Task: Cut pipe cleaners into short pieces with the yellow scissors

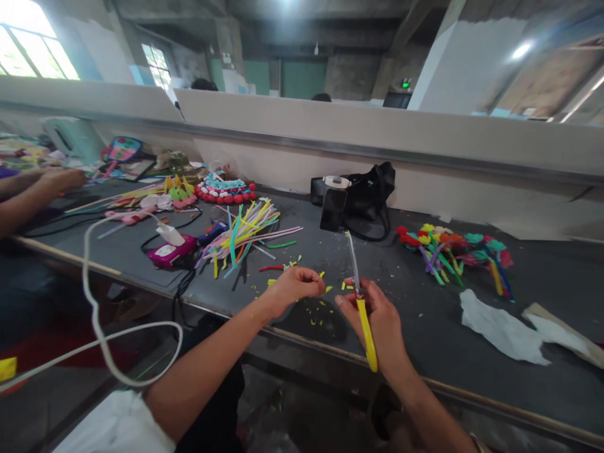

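Note:
My right hand (382, 321) is closed on a pair of scissors (362, 314) with yellow handles, its blades pointing away from me over the table. To its left, my left hand (299, 286) is closed in a pinch just above the tabletop. Small yellow bits (329, 289) show at its fingertips; whether they are held or lie behind is unclear. Yellow clippings (314, 311) are scattered below and between both hands. A short red stem (271, 268) and a green one (283, 245) lie beyond my left hand.
A bundle of coloured pipe cleaners (248, 233) lies left of centre, beside a magenta device (172, 253) with a white cable (89, 277). At the back are a phone (333, 209) and black bag (372, 189). Fuzzy flowers (453, 245) lie right. Another person's hands (61, 181) work far left.

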`<move>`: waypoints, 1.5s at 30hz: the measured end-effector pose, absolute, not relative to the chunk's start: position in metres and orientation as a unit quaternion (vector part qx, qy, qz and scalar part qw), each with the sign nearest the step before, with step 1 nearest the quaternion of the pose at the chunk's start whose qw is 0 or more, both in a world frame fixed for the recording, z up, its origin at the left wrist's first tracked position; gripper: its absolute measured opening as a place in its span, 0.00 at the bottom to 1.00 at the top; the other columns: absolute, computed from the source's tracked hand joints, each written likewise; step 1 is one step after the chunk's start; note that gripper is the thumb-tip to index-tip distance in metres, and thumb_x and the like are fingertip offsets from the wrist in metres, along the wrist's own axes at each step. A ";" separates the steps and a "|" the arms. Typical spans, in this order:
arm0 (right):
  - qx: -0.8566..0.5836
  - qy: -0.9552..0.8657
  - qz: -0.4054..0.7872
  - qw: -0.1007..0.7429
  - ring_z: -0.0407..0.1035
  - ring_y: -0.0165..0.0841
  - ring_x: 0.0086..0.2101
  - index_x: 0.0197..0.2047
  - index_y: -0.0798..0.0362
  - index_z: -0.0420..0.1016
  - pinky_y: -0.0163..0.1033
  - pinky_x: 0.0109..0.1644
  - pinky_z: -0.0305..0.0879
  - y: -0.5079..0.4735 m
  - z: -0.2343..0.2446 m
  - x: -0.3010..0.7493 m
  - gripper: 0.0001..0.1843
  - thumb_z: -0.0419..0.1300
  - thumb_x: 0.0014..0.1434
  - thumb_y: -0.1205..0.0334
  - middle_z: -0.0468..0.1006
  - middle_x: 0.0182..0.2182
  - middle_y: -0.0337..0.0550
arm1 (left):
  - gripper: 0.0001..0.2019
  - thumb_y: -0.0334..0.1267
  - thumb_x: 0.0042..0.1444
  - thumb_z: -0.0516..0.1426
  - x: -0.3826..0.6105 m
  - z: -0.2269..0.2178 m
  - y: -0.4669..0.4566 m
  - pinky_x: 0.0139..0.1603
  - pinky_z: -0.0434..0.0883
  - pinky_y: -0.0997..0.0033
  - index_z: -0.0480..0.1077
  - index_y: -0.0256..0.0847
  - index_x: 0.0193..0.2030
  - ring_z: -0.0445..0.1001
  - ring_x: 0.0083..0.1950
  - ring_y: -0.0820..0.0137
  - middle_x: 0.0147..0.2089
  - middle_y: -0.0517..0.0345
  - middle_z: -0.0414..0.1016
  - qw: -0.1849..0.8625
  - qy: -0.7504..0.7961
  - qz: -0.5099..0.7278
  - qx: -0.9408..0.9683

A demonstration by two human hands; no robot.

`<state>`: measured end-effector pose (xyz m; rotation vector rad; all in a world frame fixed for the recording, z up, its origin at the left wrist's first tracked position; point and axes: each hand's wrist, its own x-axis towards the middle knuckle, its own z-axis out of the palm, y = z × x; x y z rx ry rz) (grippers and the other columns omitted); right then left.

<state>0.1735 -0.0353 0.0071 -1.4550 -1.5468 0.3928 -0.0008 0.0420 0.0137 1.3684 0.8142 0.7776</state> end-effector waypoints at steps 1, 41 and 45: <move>-0.586 -0.627 0.175 0.482 0.74 0.32 0.29 0.47 0.52 0.69 0.34 0.37 0.68 -0.034 0.007 0.171 0.18 0.60 0.55 0.53 0.79 0.30 0.40 | 0.03 0.35 0.42 0.60 0.000 0.014 0.041 0.33 0.60 0.75 0.74 0.37 0.24 0.64 0.27 0.76 0.24 0.61 0.70 0.634 0.353 0.333 0.602; -0.627 -0.668 0.081 0.394 0.71 0.30 0.26 0.47 0.51 0.70 0.34 0.32 0.64 -0.043 -0.004 0.163 0.13 0.55 0.60 0.57 0.77 0.30 0.38 | 0.03 0.32 0.41 0.61 0.008 0.020 0.030 0.31 0.61 0.74 0.70 0.36 0.22 0.63 0.24 0.76 0.20 0.63 0.65 0.745 0.242 0.462 0.416; -0.635 -0.687 0.068 0.346 0.73 0.32 0.29 0.48 0.49 0.70 0.34 0.33 0.64 -0.053 -0.013 0.162 0.14 0.54 0.59 0.60 0.79 0.31 0.38 | 0.06 0.34 0.43 0.64 0.012 0.023 0.026 0.31 0.61 0.75 0.70 0.36 0.22 0.64 0.25 0.77 0.21 0.62 0.67 0.743 0.230 0.511 0.366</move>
